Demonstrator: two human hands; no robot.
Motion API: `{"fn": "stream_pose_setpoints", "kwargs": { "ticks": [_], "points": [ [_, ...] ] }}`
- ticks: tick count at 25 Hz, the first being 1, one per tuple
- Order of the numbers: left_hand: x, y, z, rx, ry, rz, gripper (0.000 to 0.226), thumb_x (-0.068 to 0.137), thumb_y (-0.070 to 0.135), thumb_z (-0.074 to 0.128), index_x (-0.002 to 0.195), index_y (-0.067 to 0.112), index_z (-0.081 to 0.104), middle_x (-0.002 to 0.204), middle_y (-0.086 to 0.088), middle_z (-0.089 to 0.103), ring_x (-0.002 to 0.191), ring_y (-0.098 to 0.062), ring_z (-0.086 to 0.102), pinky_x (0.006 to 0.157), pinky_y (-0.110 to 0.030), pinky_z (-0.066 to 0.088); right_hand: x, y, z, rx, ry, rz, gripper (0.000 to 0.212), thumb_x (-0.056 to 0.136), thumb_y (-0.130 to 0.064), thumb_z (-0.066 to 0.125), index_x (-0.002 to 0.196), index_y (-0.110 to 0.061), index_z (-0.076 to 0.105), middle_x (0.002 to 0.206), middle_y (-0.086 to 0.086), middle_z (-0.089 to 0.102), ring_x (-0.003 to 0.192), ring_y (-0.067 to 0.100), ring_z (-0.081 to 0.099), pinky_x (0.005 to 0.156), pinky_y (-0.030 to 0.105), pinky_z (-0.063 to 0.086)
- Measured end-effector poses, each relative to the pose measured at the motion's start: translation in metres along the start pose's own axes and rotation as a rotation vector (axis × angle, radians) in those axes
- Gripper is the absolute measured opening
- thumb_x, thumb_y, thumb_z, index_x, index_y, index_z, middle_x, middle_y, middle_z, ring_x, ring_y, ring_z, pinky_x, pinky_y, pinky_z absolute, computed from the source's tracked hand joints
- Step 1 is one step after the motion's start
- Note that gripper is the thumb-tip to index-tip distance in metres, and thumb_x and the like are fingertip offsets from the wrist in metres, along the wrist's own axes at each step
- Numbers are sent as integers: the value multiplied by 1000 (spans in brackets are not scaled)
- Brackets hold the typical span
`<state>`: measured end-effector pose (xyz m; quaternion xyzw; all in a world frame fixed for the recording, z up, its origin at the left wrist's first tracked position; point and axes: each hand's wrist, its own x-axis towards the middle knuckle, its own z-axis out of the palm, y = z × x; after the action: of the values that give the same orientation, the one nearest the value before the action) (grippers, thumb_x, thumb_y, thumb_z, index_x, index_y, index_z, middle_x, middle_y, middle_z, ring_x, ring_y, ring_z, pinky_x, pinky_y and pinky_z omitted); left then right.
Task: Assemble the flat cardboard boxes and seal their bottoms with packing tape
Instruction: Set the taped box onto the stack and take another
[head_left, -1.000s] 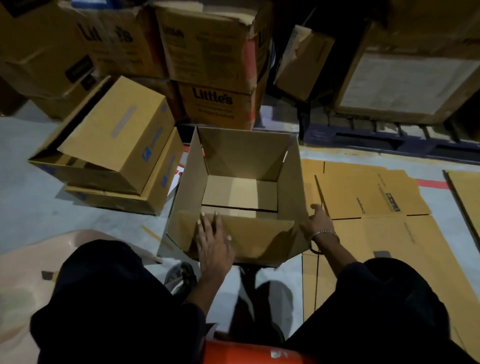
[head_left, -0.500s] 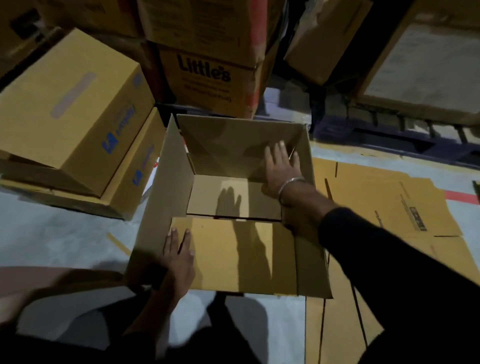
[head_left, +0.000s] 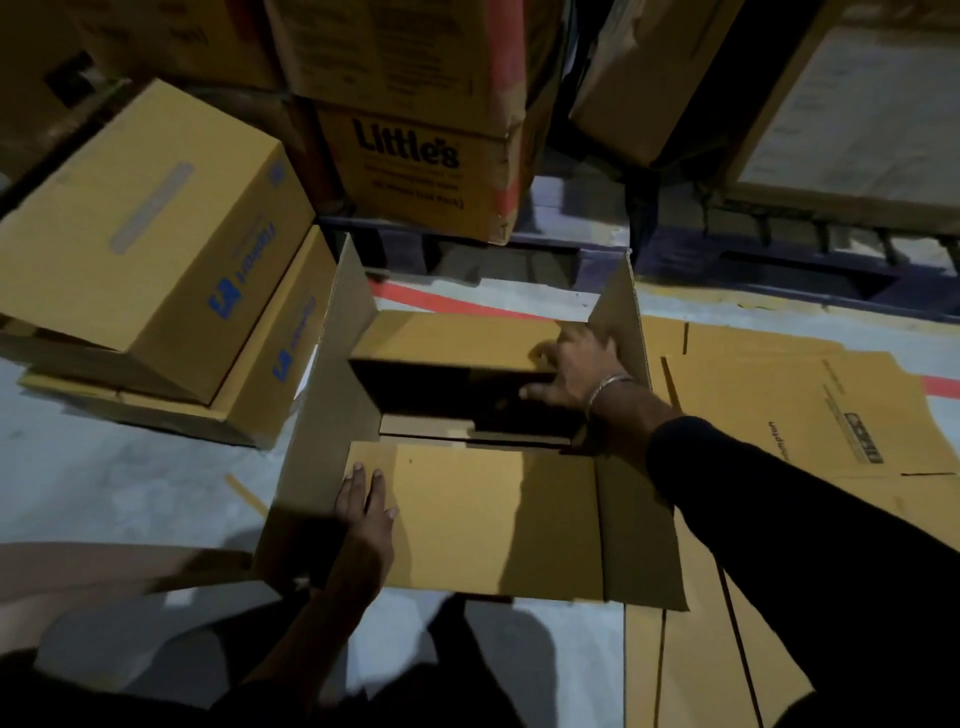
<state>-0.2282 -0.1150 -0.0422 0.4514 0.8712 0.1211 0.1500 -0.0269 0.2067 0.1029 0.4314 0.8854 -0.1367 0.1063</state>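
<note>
Cardboard box: the open brown cardboard box (head_left: 322, 431) stands on the pale grey concrete floor (head_left: 130, 488), directly in front of the person, its side flaps upright.
Near flap: the near flap (head_left: 493, 519) is folded down flat.
Left hand: the left hand (head_left: 366, 512) presses on the near flap with straight fingers, gripping nothing.
Far flap: the far flap (head_left: 457, 338) is folded inward over the dark opening.
Right hand: the right hand (head_left: 576, 366), silver bracelet (head_left: 610, 387) at the wrist, curls its fingers round the far flap's edge.
Right of box: flattened brown cardboard sheets (head_left: 810, 410) lie on the floor.
Left of box: two assembled brown boxes with blue print (head_left: 156, 249) are stacked.
</note>
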Motion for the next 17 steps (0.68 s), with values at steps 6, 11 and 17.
{"fn": "stream_pose_setpoints", "kwargs": {
  "ticks": [6,11,17],
  "points": [
    [-8,37,-87,463,142,186,62,78,28,72,135,5,67,161,-30,34,151,-44,31,123,-57,24,-40,-13,59,-18,-308,2,151,60,-74,85,163,-28,-16,170,14,-19,156,42,-14,125,57,10],
    [-11,77,-155,390,307,-35,76,84,28,67,155,18,42,162,-33,25,148,-48,30,121,-56,31,-37,-24,71,-19,-304,22,143,71,-64,85,163,-21,-16,169,20,-20,156,41,-15,127,56,14],
    [-35,127,-119,132,120,78,80,95,27,54,166,19,16,167,-15,25,147,-33,37,110,-45,47,-63,-34,10,-165,-11,51,104,94,-48,66,164,-14,-3,171,21,0,158,38,-8,125,61,14]
  ]
}}
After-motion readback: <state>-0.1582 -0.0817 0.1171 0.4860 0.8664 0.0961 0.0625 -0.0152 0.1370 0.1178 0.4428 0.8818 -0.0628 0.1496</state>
